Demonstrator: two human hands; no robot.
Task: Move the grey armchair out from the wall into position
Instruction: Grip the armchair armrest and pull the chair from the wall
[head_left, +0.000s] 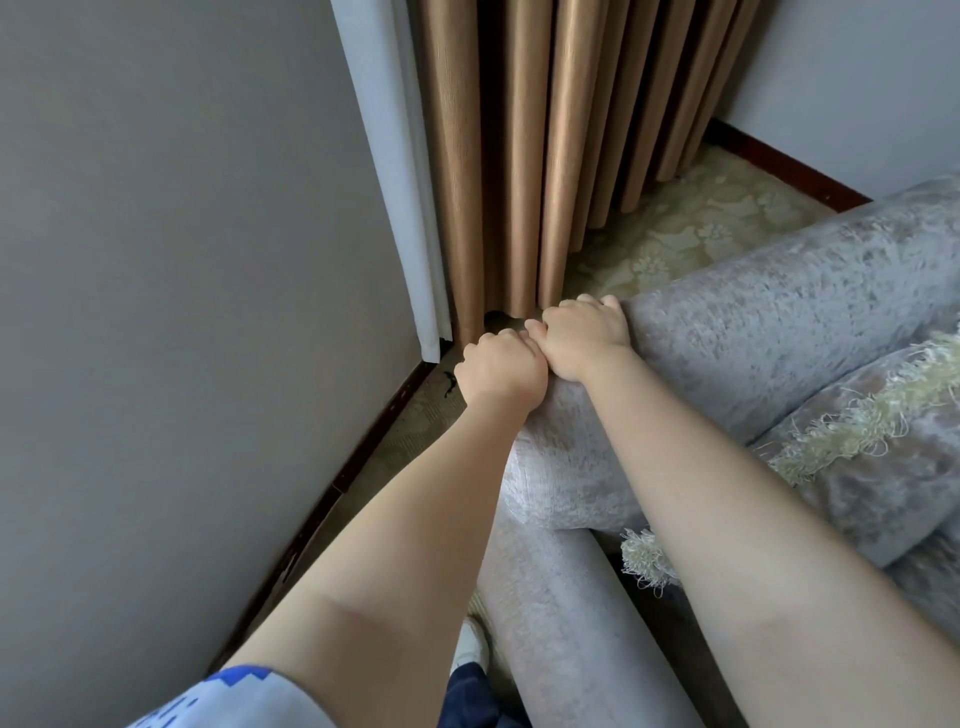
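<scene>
The grey armchair (769, 322), covered in crushed velvet, fills the right half of the view, with its back corner pointing toward the room corner. My left hand (501, 371) curls over that back corner from the left side. My right hand (582, 335) grips the top edge of the backrest right beside it, knuckles touching. Both forearms reach out over the armrest (576, 623). A fringed grey cushion (857, 447) lies on the seat at the right.
A grey wall (182, 312) with a dark skirting board (332, 488) runs along the left, close to the chair. Tan curtains (561, 156) and a white sheer (395, 171) hang in the corner. Patterned carpet (691, 228) shows behind the chair. My shoe (470, 644) stands beside the armrest.
</scene>
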